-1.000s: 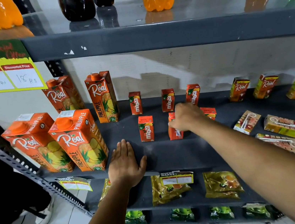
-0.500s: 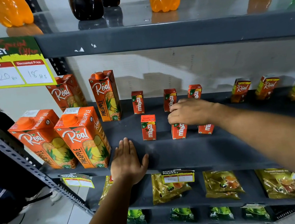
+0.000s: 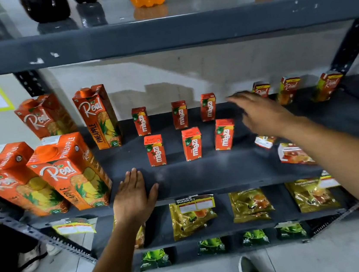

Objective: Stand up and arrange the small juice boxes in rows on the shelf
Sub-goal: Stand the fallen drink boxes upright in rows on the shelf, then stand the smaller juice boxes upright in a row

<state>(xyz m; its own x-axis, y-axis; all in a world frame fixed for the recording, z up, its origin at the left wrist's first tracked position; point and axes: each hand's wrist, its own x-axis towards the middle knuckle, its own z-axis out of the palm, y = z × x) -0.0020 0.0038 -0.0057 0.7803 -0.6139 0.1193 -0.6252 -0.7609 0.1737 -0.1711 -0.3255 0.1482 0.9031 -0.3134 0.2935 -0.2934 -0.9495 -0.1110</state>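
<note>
Six small red-orange Maaza juice boxes [image 3: 191, 144] stand upright mid-shelf [image 3: 212, 174] in two rows of three, spaced apart. The right hand [image 3: 261, 114] hovers above the shelf just right of the rows, fingers spread, holding nothing; its outline is motion-blurred. The left hand [image 3: 134, 198] lies flat on the shelf's front edge, fingers extended and together. Four tall Real pineapple cartons [image 3: 70, 172] stand at the left. Three small Real boxes [image 3: 289, 89] stand upright at the back right; at least two small boxes [image 3: 293, 153] lie flat beneath the right forearm, partly hidden.
</note>
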